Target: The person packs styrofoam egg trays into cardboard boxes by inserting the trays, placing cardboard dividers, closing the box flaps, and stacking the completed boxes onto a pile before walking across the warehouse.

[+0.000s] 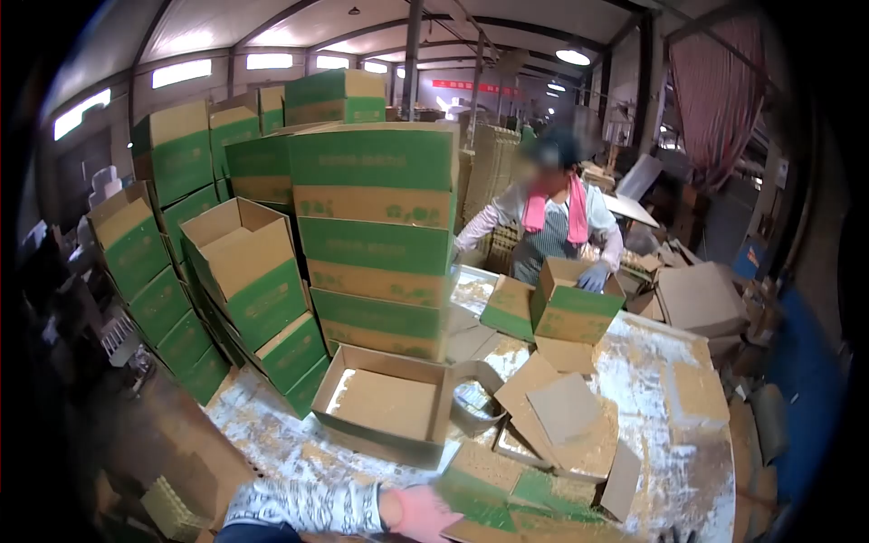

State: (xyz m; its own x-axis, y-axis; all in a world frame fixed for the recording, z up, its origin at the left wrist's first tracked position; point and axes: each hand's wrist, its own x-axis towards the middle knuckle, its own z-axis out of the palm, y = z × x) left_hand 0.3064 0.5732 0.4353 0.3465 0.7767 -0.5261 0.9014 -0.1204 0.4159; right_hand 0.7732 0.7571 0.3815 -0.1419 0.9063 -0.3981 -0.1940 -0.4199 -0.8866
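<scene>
My left hand (421, 512), in a pink glove below a patterned white sleeve, is at the bottom centre. Its fingers are closed at the edge of a green and brown carton (480, 481), whose lower part is cut off by the frame. My right hand is not visible. Just beyond my left hand, an open brown tray-like box (385, 436) sits on the work table (715, 471). Beside this box stands a round ring-shaped container (475, 398). Loose cardboard pieces (563, 409) lie overlapping to its right.
Tall stacks of green and brown cartons (376, 240) rise at left and centre. Across the table a co-worker (552, 226) in a striped apron has a gloved hand at an open green carton (575, 312). A large brown box (701, 299) is at the right.
</scene>
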